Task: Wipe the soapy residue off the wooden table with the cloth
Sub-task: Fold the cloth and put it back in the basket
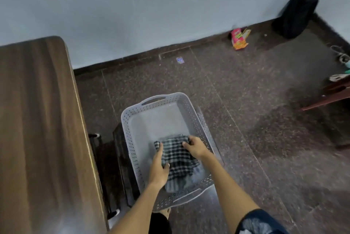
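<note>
Both hands in a grey perforated plastic basket on dark speckled floor. Left hand grips the left edge of a black-and-white checked cloth; right hand pinches its far right corner. Wooden table at left, beside the basket. Red snack packet and black bag by the far wall.

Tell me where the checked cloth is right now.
In the head view, the checked cloth sits low centre inside the grey basket, gripped by both hands, right of the wooden table.
</note>
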